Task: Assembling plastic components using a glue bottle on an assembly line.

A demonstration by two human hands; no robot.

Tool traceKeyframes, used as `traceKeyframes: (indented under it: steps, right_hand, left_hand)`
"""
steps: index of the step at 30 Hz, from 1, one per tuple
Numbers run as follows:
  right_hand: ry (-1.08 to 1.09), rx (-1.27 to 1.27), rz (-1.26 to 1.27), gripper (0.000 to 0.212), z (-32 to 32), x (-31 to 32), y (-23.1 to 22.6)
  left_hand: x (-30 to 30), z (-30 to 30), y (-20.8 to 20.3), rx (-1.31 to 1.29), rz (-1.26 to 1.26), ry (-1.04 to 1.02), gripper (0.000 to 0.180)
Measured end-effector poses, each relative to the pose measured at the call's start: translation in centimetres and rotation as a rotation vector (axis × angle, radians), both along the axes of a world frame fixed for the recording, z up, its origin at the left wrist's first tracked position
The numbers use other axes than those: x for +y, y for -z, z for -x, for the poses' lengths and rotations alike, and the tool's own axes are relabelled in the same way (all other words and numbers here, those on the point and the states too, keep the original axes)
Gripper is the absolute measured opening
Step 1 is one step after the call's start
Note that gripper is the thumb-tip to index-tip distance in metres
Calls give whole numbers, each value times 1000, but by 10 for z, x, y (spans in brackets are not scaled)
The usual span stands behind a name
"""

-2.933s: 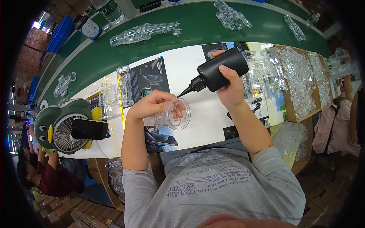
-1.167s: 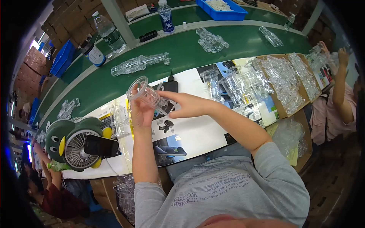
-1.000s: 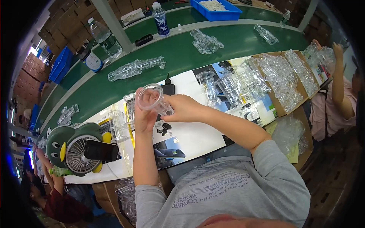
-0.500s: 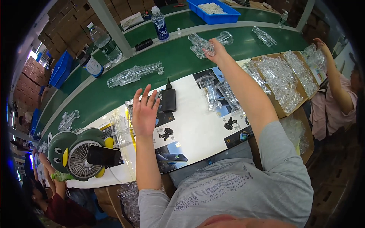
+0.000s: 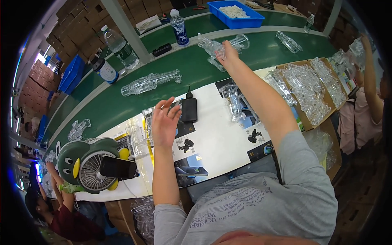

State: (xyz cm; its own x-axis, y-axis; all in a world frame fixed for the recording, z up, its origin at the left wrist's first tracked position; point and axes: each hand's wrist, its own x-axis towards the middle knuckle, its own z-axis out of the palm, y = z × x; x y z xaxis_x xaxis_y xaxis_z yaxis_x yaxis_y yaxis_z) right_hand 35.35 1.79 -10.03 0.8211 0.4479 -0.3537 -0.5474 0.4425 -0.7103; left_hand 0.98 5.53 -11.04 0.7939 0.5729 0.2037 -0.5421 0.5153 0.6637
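Note:
Out over the green surface, my right hand point(image 5: 229, 53) grips a clear tubular piece point(image 5: 211, 45) with a round flared end. A smaller clear part point(image 5: 216, 64) lies just beneath it. My left hand point(image 5: 164, 125) is raised above the white mat point(image 5: 216, 139) with loosely bent, parted fingers and nothing in them. Close to its fingertips is a black squeeze bottle point(image 5: 189, 109) with a pointed nozzle. Clear tubes point(image 5: 233, 104) stand on the mat beside my right forearm, which partly hides them. More clear tubes point(image 5: 135, 142) are left of my left hand.
A long clear assembly point(image 5: 151, 83) lies on the green surface point(image 5: 102, 110), with another clear piece point(image 5: 289, 42) farther right. A cardboard box point(image 5: 322, 117) of clear parts is at right, near a co-worker. A green penguin-shaped fan point(image 5: 92, 165) stands left. Drink bottles point(image 5: 179, 28) line the ledge.
My right hand has lifted the clear piece slightly, so the smaller part below shows apart from it. My left fingers have curled more. The whole view has shifted a little.

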Motion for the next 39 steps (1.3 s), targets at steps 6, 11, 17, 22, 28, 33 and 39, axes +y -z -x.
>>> traceKeyframes:
  steps: [6,11,17,22,28,33,39]
  right_hand:
    - [-321,-482,-103,31,126,-52,-48]
    - [-290,-1575,180,33,181,-101,-12]
    - [-619,-1992,120,46,209,-116,-2]
    - [-611,-1979,88,56,218,-123,2]
    - [-905,-1518,158,51,204,-134,5]
    - [-1187,-882,124,43,196,-131,6]
    - [-1349,-766,175,36,188,-125,26]
  left_hand:
    - [-1,-1,1,145,-34,5,42]
    - [-8,-11,0,72,71,184,50]
    - [-9,-2,-1,145,499,228,59]
    - [9,6,-11,-101,456,18,54]
    - [27,19,-14,-197,283,-42,60]
    - [30,25,-10,-124,180,-89,68]
    - [32,25,-10,-125,164,-96,72]
